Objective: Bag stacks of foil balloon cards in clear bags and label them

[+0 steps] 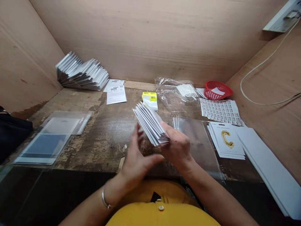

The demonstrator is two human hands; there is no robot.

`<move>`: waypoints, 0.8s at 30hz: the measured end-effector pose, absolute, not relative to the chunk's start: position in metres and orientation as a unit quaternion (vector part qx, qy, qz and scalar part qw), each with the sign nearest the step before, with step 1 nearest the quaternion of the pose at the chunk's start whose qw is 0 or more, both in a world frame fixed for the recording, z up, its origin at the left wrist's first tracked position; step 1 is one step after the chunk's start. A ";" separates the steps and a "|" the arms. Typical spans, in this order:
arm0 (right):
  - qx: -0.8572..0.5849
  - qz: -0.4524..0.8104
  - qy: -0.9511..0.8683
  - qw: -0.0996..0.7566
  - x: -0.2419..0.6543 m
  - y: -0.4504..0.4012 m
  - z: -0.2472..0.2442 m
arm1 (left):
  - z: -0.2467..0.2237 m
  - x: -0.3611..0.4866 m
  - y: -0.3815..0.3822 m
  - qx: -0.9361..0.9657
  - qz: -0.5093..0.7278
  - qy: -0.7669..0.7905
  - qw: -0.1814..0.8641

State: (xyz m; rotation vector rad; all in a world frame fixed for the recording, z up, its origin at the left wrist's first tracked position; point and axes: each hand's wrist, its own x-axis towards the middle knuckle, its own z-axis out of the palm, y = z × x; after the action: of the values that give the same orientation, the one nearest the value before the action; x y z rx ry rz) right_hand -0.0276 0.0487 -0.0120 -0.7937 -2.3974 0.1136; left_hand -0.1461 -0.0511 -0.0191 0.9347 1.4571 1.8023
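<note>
My right hand (176,142) grips a thick stack of white cards (150,124) above the middle of the worn wooden table, their edges fanned toward me. Just left of the stack, my left hand (138,153) has its thumb spread away from its fingers, with nothing visible in it. Whether its fingertips touch the stack is hard to see. A roll of yellow and white barcode labels (150,97) lies behind the cards. Under and beside my right forearm are clear plastic sleeves (195,141).
Packed cards (82,73) lean at the back left; clear sleeves (51,138) lie at left. Toward the right are a red basket (217,91), a sticker sheet (221,111), cards with a gold letter C balloon (227,139) and long white boards (270,169). A cable (249,70) hangs there.
</note>
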 end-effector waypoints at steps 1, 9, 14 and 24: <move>-0.301 0.011 -0.906 0.297 -0.034 0.045 -0.017 | -0.017 -0.134 -0.051 0.351 0.680 0.554 0.327; -0.262 0.043 -0.947 0.180 -0.046 0.022 -0.022 | -0.047 -0.153 -0.044 0.228 0.687 0.618 0.308; -0.307 0.290 -0.876 0.234 -0.029 0.070 -0.005 | -0.061 -0.201 -0.056 0.333 0.656 0.515 0.440; -0.210 0.529 -0.788 0.235 -0.022 0.061 -0.024 | -0.042 -0.186 -0.064 0.416 0.655 0.554 0.302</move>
State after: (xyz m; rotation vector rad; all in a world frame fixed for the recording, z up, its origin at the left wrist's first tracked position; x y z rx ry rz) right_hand -0.0220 0.0611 -0.0244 -0.5769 -2.1606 1.4519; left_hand -0.1857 -0.0637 -0.0415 1.1047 1.4692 1.7369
